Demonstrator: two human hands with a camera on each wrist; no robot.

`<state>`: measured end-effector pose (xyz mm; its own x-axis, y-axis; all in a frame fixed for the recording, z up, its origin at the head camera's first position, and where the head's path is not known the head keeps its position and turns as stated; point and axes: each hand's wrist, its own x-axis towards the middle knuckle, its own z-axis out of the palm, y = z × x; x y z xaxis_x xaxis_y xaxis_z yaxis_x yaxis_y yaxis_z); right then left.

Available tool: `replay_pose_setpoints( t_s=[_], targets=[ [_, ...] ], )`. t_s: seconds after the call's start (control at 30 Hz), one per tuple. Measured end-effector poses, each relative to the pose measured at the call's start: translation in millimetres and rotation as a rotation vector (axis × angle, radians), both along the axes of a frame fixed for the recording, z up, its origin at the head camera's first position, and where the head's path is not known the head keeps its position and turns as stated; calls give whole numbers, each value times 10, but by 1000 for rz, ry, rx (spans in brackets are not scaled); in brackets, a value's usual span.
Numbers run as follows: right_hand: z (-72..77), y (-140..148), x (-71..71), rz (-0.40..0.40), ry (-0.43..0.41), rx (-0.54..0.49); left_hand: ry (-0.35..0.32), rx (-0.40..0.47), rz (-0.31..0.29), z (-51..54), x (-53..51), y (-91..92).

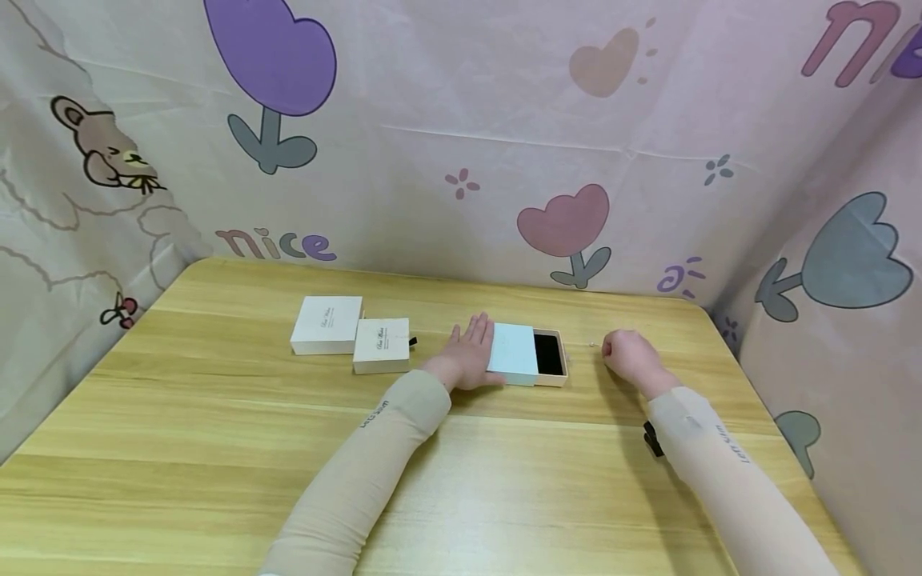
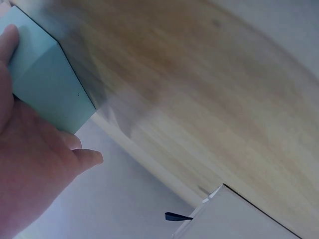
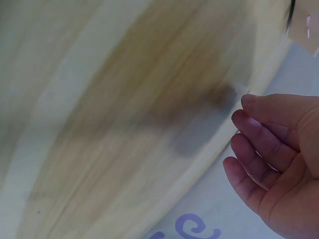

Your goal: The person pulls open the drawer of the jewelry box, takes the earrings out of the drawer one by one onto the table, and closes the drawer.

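Observation:
A pale blue sleeve box (image 1: 513, 352) lies on the table, its drawer (image 1: 551, 358) with a black insert pulled partway out to the right. My left hand (image 1: 467, 356) rests against the box's left end, fingers straight and thumb at the near edge. In the left wrist view that hand (image 2: 35, 154) touches the blue box (image 2: 50, 84). Right of the drawer, my right hand (image 1: 631, 358) has curled fingers. A tiny shiny piece (image 1: 593, 345) shows at its fingertips. The right wrist view shows the thumb of this hand (image 3: 279, 154) meeting the index finger; the pinch is blurred.
Two white boxes stand left of my left hand: a larger one (image 1: 327, 326) and a smaller one (image 1: 382, 346) with a black ribbon tab (image 1: 413, 342). Behind the wooden table (image 1: 216, 448) hangs a printed cloth (image 1: 403, 144), which also runs along both sides.

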<state>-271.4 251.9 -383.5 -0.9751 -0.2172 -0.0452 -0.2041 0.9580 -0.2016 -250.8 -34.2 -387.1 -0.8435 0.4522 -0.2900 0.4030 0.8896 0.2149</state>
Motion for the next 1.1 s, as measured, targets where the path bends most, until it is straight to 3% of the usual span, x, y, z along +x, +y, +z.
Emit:
replay_pose_setpoints(
  t_s=[0.77, 1.1],
  targets=[
    [-27, -9, 12, -7, -21, 55, -1, 0, 3, -25, -20, 18],
    [121, 20, 32, -54, 76, 40, -9, 15, 4, -30, -23, 5]
  ],
)
